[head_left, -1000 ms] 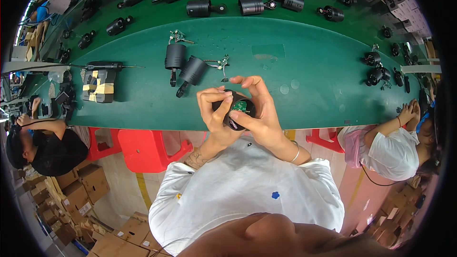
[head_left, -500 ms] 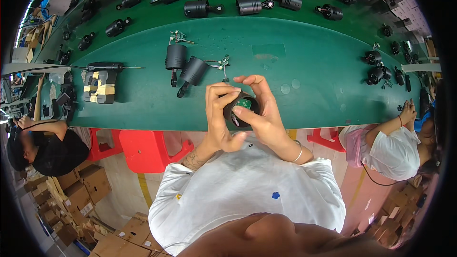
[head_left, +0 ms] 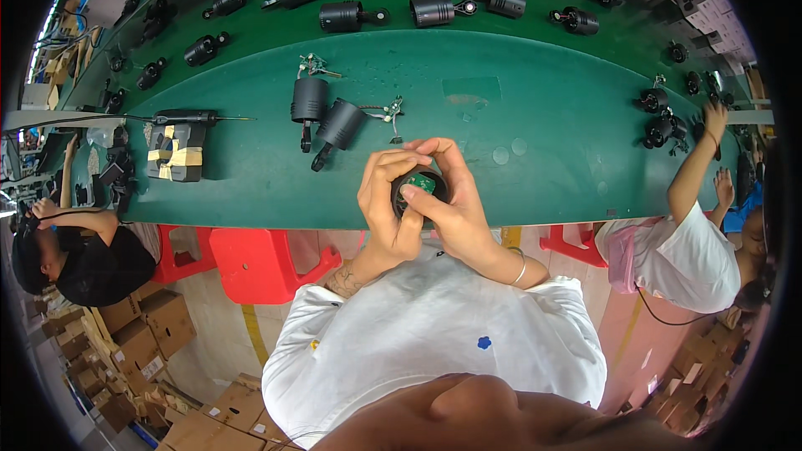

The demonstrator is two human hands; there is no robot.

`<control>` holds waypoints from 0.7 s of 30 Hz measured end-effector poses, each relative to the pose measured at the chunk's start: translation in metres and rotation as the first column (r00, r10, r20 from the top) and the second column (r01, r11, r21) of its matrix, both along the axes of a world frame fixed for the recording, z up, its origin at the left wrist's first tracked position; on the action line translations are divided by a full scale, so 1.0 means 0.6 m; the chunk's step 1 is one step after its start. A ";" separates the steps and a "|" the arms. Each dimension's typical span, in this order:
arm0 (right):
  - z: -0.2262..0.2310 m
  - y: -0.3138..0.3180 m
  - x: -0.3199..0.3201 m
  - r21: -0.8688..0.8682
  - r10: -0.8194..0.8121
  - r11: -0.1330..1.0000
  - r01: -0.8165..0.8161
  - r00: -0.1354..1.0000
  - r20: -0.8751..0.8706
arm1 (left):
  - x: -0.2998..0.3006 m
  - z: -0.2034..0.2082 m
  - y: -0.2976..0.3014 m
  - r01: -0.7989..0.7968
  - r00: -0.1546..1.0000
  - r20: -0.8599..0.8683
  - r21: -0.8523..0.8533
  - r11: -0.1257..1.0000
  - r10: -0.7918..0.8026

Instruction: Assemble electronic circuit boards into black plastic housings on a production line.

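A black cylindrical housing (head_left: 439, 187) sits between my two hands just above the table's near edge, its open end facing up. Inside its mouth shows a small green circuit board (head_left: 423, 181). My left hand (head_left: 384, 202) is closed around the housing's left side. Around the right side curl the fingers of my right hand (head_left: 461, 207), whose thumb presses on the board. Two similar black housings, a left one (head_left: 310, 100) and a right one (head_left: 341, 124), lie left of my hands, with wired circuit boards (head_left: 393, 108) trailing out.
A pen-shaped corded tool (head_left: 185, 116) rests on a black block with yellow tape (head_left: 175, 153). Several black housings (head_left: 341, 17) line the green table's (head_left: 551, 117) far side. Co-workers sit at left (head_left: 109, 259) and right (head_left: 689, 259). A red stool (head_left: 251, 266) stands at left.
My left thumb has moved in against the housing, and both hands close more tightly round it. The housing has shifted slightly left. The right co-worker's arm now reaches out over the table.
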State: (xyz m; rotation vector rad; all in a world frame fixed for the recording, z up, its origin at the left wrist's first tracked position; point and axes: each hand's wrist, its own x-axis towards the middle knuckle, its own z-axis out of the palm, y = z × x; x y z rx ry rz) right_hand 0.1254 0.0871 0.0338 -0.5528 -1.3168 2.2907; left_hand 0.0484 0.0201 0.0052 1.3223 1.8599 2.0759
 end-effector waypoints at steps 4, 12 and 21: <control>-0.002 0.001 0.001 -0.053 0.027 0.998 -0.026 1.000 0.007 | -0.001 0.001 -0.005 -0.008 0.999 0.046 0.008 1.000 0.007; 0.007 0.052 0.017 0.035 0.279 0.959 -0.280 0.960 0.026 | -0.023 0.023 -0.020 0.124 0.946 0.297 0.030 0.992 -0.128; 0.034 0.073 0.005 0.574 0.301 0.730 -0.371 0.928 0.218 | -0.018 0.036 -0.037 0.356 0.856 0.432 -0.094 0.930 -0.284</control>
